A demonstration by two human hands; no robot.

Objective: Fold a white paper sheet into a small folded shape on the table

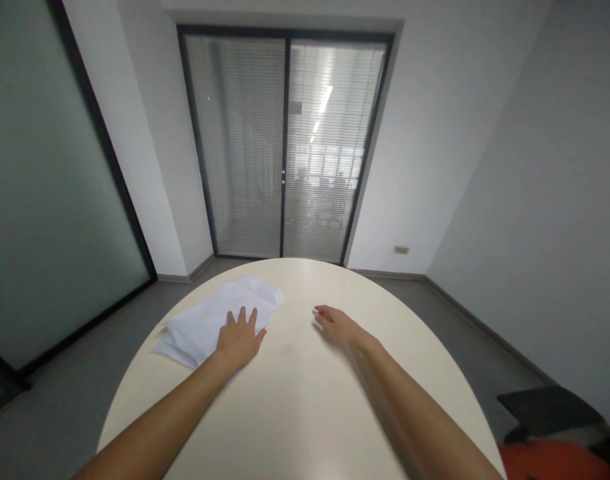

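Glass doors (pixel 249 147) beyond round cream table (pixel 289 413); left hand (pixel 239 339) splayed on creased white sheet (pixel 201 323), right hand (pixel 335 327) loosely curled.

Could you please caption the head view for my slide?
Left hand on a creased white sheet, right hand off it, at a round cream table.

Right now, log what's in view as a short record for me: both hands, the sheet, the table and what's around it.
Left hand: palm down, fingers spread, on the sheet
Right hand: fingers bent, holding nothing visible, above or on the table; contact unclear
Sheet: white, wrinkled, towards the table's far left
Table: cream, curved edge
Beyond table: glass door with blinds
Lower right: red seat, partly out of frame
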